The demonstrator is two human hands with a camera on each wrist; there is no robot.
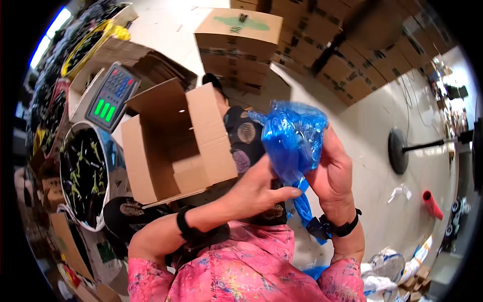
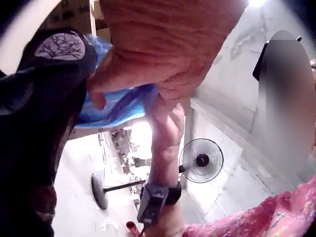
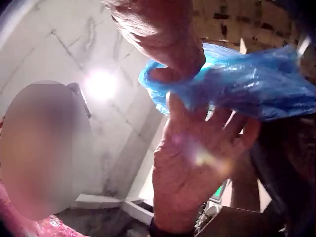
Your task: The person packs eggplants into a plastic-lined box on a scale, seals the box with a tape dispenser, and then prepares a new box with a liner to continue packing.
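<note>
Just right of the open box (image 1: 171,146), your left hand (image 1: 261,187) reaches in from the left and pinches the bag (image 1: 293,135) between thumb and fingers at its narrow waist. The bag is held up in front of your chest. Its long axis runs top to bottom, puffed end up, thin tail trailing toward your right wrist. Your right hand (image 1: 333,173) grips its right side, fingers curled into the plastic.
</note>
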